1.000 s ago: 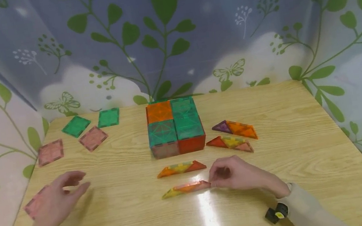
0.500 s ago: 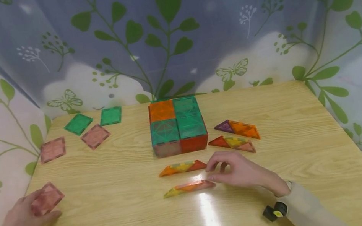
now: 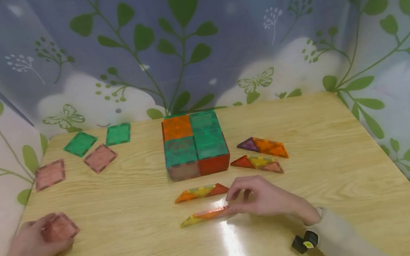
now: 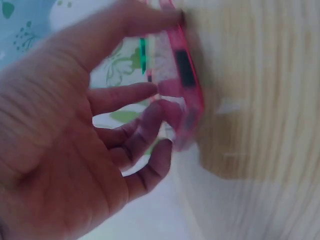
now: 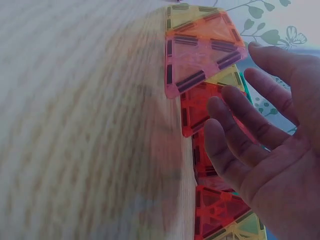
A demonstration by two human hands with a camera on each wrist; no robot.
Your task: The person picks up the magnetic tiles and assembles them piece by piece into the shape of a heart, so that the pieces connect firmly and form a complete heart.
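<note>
- Curtain-like cloth (image 3: 246, 4) printed with green leaves surrounds a pale wood-grain counter (image 3: 139, 246); clock directions are taken from the coloured tile block (image 3: 211, 145) at its middle.
- At 8 o'clock, the left hand (image 3: 34, 244) grips a translucent pink square tile (image 3: 61, 228), thumb and fingers on its edges. Whether the tile touches the counter is unclear.
- At 5 o'clock, the fingers of the right hand (image 3: 256, 198) are spread and loosely bent, the thumb at the pink end of the near strip (image 3: 203, 216), which stands on its long edge at 6 o'clock.
- Between that strip and the block stands the far strip (image 3: 199, 192), orange, yellow and red.
- At 9 o'clock lie loose green and pink squares; two more joined strips sit between 3 and 4 o'clock.
- The pink tile looks like light, stiff, slick plastic, so opposite edges should give the surest hold, clear of the smooth face.
- Dark bars in its rim are probably magnets and may tug at neighbours.
- The near strip would likely fold at its seams or topple; steadying both ends seems wise.
</note>
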